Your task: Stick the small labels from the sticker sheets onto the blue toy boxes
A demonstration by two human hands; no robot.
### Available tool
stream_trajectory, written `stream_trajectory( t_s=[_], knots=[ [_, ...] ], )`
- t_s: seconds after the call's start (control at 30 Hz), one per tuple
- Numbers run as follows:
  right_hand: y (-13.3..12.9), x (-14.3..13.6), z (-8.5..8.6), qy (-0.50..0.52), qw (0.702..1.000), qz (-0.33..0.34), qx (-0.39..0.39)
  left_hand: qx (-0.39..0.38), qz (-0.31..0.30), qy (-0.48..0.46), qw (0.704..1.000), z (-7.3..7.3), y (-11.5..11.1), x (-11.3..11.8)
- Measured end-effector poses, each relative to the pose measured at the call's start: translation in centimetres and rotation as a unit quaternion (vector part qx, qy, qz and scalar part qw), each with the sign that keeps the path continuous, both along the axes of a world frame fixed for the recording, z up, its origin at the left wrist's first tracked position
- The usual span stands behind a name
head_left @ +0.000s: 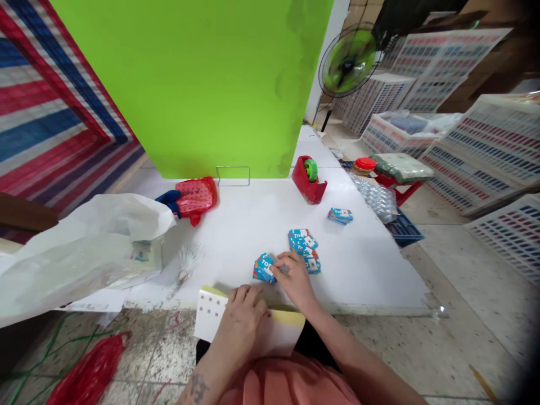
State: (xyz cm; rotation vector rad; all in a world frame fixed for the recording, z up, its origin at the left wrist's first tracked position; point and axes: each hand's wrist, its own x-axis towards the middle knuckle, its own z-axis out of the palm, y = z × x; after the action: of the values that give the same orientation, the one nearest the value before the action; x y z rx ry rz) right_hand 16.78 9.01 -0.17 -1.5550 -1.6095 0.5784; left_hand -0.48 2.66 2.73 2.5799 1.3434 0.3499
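My left hand (pixel 243 314) lies over a white sheet (pixel 211 318) with rows of small grey squares and a yellow edge, at the table's front edge above my lap. Its fingers curl over the far edge of the sheet; the fingertips are partly hidden. My right hand (pixel 294 278) pinches at the right side of a small pile of blue cards (pixel 263 266) with white lettering. Just beyond this hand lies a looser spread of similar blue cards (pixel 300 238), partly covered by it. Farther right is a third small stack of blue cards (pixel 340 215).
A red tape dispenser (pixel 310 183) stands at the back right of the white table (pixel 248 219). Left are a red plastic bag (pixel 196 196), thin clear ties (pixel 188 261) and a large white bag (pixel 97 247). A green panel (pixel 202 84) rises behind; crates (pixel 485 146) stand right.
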Motion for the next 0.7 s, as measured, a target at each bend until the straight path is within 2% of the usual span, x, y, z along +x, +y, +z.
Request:
stream_trajectory(
  t_s=[0.2, 0.33, 0.4, 0.53, 0.7],
  knots=[
    [-0.2, 0.0, 0.2, 0.015, 1.0, 0.02, 0.001, 0.025, -0.006, 0.022, 0.999, -0.2, 0.7, 0.3],
    [-0.2, 0.5, 0.5, 0.091, 0.996, 0.0, 0.003, 0.033, -0.017, 0.012, 0.999, -0.1, 0.7, 0.4],
    [0.0, 1.1, 1.0, 0.134, 0.991, -0.005, -0.024, 0.023, -0.019, 0.005, 1.0, 0.2, 0.5, 0.4],
    [0.6, 3.5, 1.9, 0.189, 0.978, -0.008, -0.086, -0.01, -0.026, -0.003, 1.0, 0.7, -0.1, 0.3],
    [1.3, 8.2, 2.2, 0.193, 0.976, -0.037, -0.097, -0.044, -0.011, -0.026, 0.999, 0.8, -0.6, 0.4]
  ],
)
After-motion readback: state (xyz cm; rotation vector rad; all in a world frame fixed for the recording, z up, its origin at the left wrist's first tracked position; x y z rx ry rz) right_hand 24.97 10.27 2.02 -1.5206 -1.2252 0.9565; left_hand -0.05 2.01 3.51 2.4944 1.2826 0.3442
